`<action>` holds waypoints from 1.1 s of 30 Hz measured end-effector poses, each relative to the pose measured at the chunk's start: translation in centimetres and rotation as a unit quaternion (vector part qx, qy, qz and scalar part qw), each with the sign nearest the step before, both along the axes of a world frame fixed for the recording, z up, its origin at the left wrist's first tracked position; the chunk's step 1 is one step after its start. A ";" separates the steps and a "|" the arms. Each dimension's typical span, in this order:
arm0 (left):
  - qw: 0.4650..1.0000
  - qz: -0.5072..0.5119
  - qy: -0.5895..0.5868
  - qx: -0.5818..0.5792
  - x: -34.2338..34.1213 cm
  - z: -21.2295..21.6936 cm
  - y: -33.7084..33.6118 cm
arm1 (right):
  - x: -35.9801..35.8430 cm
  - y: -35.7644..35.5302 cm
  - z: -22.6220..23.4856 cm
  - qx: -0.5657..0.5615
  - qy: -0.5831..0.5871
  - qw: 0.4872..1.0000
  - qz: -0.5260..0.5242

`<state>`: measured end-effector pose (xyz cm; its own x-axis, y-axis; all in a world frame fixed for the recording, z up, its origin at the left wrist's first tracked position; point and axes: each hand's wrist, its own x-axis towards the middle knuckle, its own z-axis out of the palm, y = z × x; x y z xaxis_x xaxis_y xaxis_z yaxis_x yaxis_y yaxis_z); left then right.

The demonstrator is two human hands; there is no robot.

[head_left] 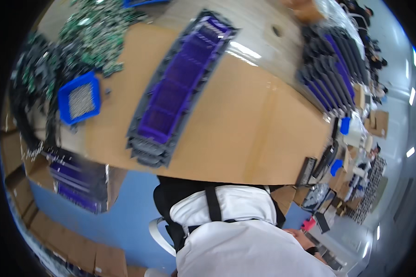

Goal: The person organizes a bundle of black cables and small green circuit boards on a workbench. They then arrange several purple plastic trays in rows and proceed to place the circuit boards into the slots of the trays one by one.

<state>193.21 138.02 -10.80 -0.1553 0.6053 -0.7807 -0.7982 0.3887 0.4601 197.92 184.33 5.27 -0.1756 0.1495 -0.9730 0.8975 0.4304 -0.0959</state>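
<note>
My right hand [302,238] is low at my right side, a dark band on its wrist, beside my white garment. Its fingers are small and partly hidden, so their grip is unclear. A small pink-red object [308,225] shows just past it. My left hand is out of view. On the brown board of the table before me lies a long grey frame [135,121] with a purple panel [173,87] inside, slanting from near left to far right. Neither hand touches it.
A blue bin [97,94] of small metal pieces stands at left, by heaped green-and-dark parts [94,34]. Purple-grey panels [326,78] are stacked at far right. A carton [113,184] with similar panels sits lower left. A black box [306,171] lies by the right edge.
</note>
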 end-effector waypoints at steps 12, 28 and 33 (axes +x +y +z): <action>0.931 0.165 0.059 -0.320 7.4 -2.4 -2.3 | 4.5 16.7 1.0 0.250 -0.083 0.950 0.168; 0.810 -0.185 0.044 -0.555 13.1 -12.4 -10.3 | 5.2 4.9 -24.8 0.093 -0.061 0.976 0.190; 0.844 -0.212 -0.083 -0.485 4.6 -9.2 -10.4 | 5.8 4.6 -25.8 0.098 -0.109 0.980 0.137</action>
<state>197.77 127.63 -20.04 0.0755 -0.3588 -0.9304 -0.5154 0.7847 -0.3444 203.76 188.89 -20.49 -0.0260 0.3133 -0.9493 0.7354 0.6492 0.1941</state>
